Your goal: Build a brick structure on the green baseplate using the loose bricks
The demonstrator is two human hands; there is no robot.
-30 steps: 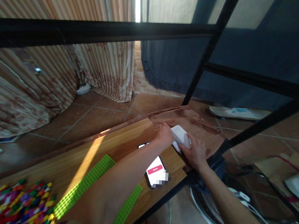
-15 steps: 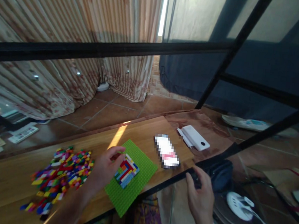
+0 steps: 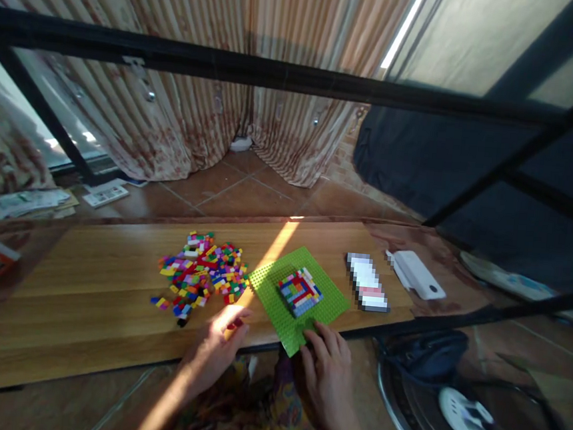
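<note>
My left hand is at the table's front edge, its fingers closed around a small dark red toy brick. To its right lies a green studded baseplate, turned cornerwise. A low, square build of multicoloured bricks is attached near its middle. My right hand grips the baseplate's near right edge, close to the front corner. Left of the plate spreads a loose pile of mixed bricks.
The wooden table bears a phone with a blurred screen. Beyond it lies a white device. A round stool with a white power strip stands at the right. Black metal bars cross in front of the curtains.
My view has swung left. My left hand has moved from above the brick build to the table's front edge, now with a red brick. My right hand has come onto the baseplate's edge.
</note>
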